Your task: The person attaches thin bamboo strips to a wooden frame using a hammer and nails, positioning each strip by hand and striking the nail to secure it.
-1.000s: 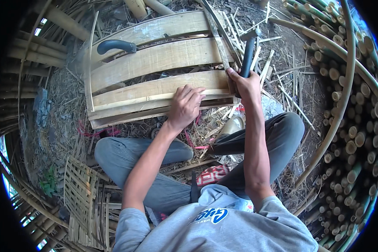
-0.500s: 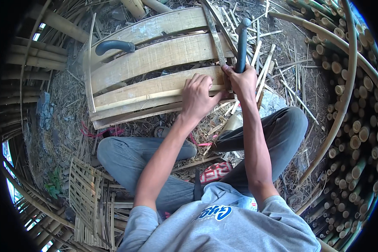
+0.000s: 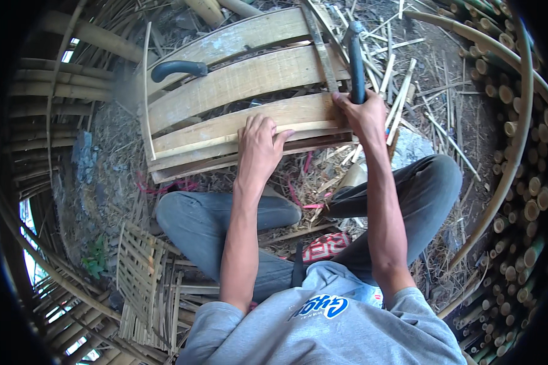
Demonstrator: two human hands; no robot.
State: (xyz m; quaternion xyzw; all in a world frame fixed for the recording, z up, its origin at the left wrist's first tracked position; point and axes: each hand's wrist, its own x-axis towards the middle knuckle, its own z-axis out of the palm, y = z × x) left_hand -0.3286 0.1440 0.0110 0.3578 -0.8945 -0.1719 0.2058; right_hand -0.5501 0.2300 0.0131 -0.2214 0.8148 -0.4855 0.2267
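Observation:
A slatted wooden panel (image 3: 225,82) lies before me, its broad pale boards spaced apart. Along its near board runs a thin bamboo strip (image 3: 195,143). My left hand (image 3: 259,146) is curled over this strip near the middle, thumb pointing right. At the panel's right end, my right hand (image 3: 366,115) grips the dark handle of a hammer (image 3: 357,64), which stands with its head pointing away from me. The thumb of that hand presses by a narrow crosspiece (image 3: 323,55) at the boards' right ends. A curved dark handle-like piece (image 3: 179,69) rests on the far left boards.
A big stack of cut bamboo poles (image 3: 523,182) fills the right side, with a long bent pole (image 3: 517,128) in front. Bamboo slivers (image 3: 402,91) litter the ground beyond my right hand. A woven bamboo piece (image 3: 141,267) lies at lower left, near a bamboo wall.
My left hand has slid left along the bamboo strip, away from my right hand. The right hand keeps hold of the hammer at the panel's right end. The whole view has shifted slightly.

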